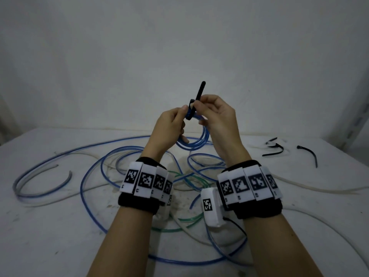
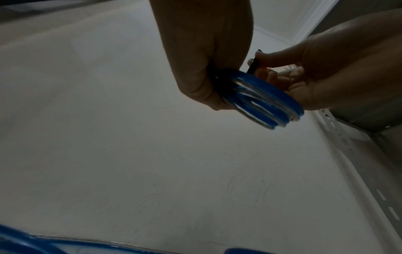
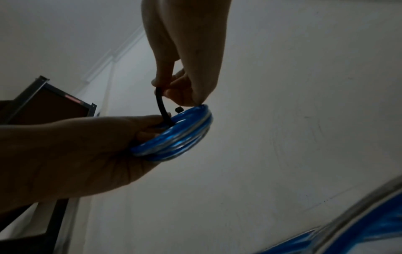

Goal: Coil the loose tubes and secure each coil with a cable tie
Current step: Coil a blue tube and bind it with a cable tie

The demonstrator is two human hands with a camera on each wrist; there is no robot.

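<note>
White table (image 1: 60,226) is lying under a sprawl of loose tubes (image 1: 93,188), blue, green and clear, with spare ties (image 1: 311,154) waiting well apart at its far right. Above it both hands are holding up a small blue coil (image 1: 194,136). A black tie (image 1: 196,100) is wrapping round the coil's top, its tail sticking up.

Left hand (image 1: 169,126) is gripping the coil's turns, fingers curled round them and thumb pressing beside the tie. Right hand (image 1: 216,116) is pinching the tie's strap between thumb and forefinger, its other fingers loosely curled and touching the coil's rim.

Judging by the wrist views, the strap is being drawn snug. To do this well, the left hand should be keeping the turns stacked flat while the right is pulling straight along the strap, so no loop is slipping out before the tie is biting tight.
</note>
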